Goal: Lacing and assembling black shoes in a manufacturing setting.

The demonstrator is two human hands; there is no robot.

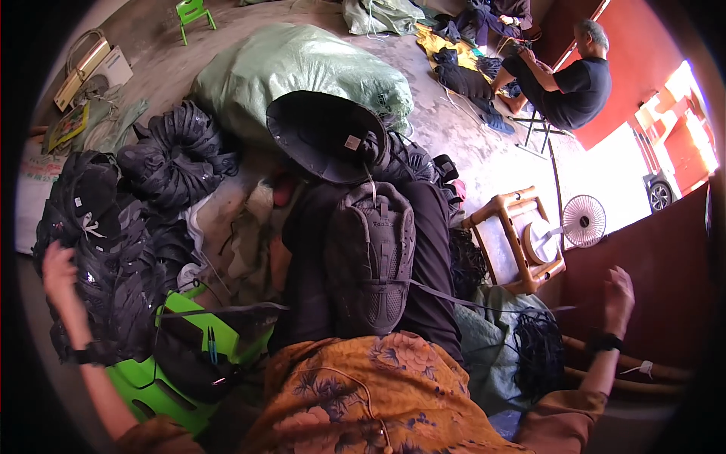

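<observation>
A dark mesh shoe upper (368, 257) lies on my lap, its toe toward me. A flat dark lace (495, 309) runs through it and stretches out to both sides. My left hand (60, 274) is raised far out to the left, beside a pile of black shoe uppers (98, 261); its fingers are a little blurred, loosely extended, with nothing seen in them. Out to the right, my right hand (618, 299) is lifted with loosely bent fingers. Both visible lace ends stop short of my hands. Past my knees is a black bowl-shaped piece (321, 136).
A large pale green sack (295, 64) bulges ahead. A green plastic stool (170, 393) stands at my left with tweezers (212, 344) on it. At right are a bamboo-framed stool (495, 234), a small fan (582, 221) and bundled dark laces (538, 352). A seated person (582, 83) works beyond.
</observation>
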